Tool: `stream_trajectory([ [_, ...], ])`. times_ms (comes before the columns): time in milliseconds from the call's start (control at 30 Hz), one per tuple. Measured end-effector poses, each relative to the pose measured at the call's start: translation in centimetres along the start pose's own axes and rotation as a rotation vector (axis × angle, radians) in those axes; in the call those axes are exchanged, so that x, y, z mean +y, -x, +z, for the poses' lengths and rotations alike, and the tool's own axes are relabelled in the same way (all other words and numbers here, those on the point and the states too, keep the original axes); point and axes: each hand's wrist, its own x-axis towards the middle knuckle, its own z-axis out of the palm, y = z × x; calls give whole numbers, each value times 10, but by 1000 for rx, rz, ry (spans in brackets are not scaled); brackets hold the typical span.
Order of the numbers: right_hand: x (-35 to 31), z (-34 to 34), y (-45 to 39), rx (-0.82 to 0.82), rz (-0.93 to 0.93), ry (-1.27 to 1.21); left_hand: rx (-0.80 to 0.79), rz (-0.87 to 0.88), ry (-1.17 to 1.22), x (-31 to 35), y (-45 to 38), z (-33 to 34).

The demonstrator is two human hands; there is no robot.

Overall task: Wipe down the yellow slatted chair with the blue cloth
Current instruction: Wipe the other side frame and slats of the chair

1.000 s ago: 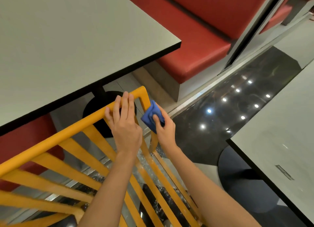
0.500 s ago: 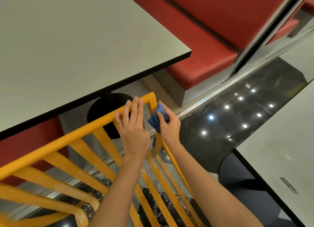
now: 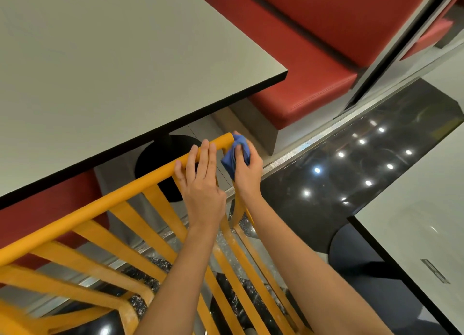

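The yellow slatted chair fills the lower left, its round top rail running up to a corner near the middle of the view. My left hand grips that rail just below the corner, fingers curled over it. My right hand holds the bunched blue cloth and presses it against the outer side of the chair's corner post. Part of the cloth is hidden under my fingers.
A grey table with a black edge overhangs the chair's top rail, its black pedestal base behind the slats. A red bench seat lies beyond. A second grey table stands at right over dark glossy floor.
My right hand has slid the blue cloth up the corner post to the top bend of the rail. My left hand keeps its grip on the rail.
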Motion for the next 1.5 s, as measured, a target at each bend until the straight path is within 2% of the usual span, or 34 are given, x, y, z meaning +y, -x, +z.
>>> stream_trajectory([
  [133, -20, 12, -10, -38, -251, 53, -6, -1, 6, -1, -1, -1],
  [200, -14, 5, -6, -18, -182, 0, -17, 1, -6, 1, -1, -3],
  [300, -24, 10, -17, 51, 100, -56, -12, -16, 2, 3, -2, -4],
  [333, -30, 12, -21, 47, 121, -54, -8, -20, 7, 3, -2, -4],
  [433, -34, 9, -15, -27, 3, -73, -7, -25, 10, 2, -2, -4],
  [467, -28, 2, -10, -37, 27, -92, -12, -23, 13, 2, -2, -5],
  [567, -30, -10, -13, -70, 270, -54, -18, -18, 12, 4, -1, -6],
  [633, -46, -7, -31, -162, 392, -10, -20, -25, 10, 5, -2, -6],
  [700, -61, 0, -42, -231, 362, -81, -26, -29, 3, 4, -1, -5],
  [800, -52, -3, -38, -228, 364, -163, -37, -26, -3, 3, -1, -5],
  [900, -45, -6, -38, -214, 503, 8, -41, -21, -4, 4, -1, -7],
  [967, -52, -3, -45, -262, 511, 89, -41, -22, 1, 4, -2, -8],
  [1133, -62, 4, -43, -259, 410, -161, -39, -26, -1, 4, -2, -8],
  [1200, -43, -3, -37, -242, 423, -99, -46, -20, -5, 4, -2, -8],
  [1333, 7, -30, -16, -263, 578, 207, -59, -20, -12, 2, -1, -7],
  [1400, 23, -43, -3, -232, 613, 237, -54, -16, -18, 2, 0, -5],
  [1500, 30, -53, 11, -202, 522, 190, -50, -7, -22, 2, 0, -5],
])
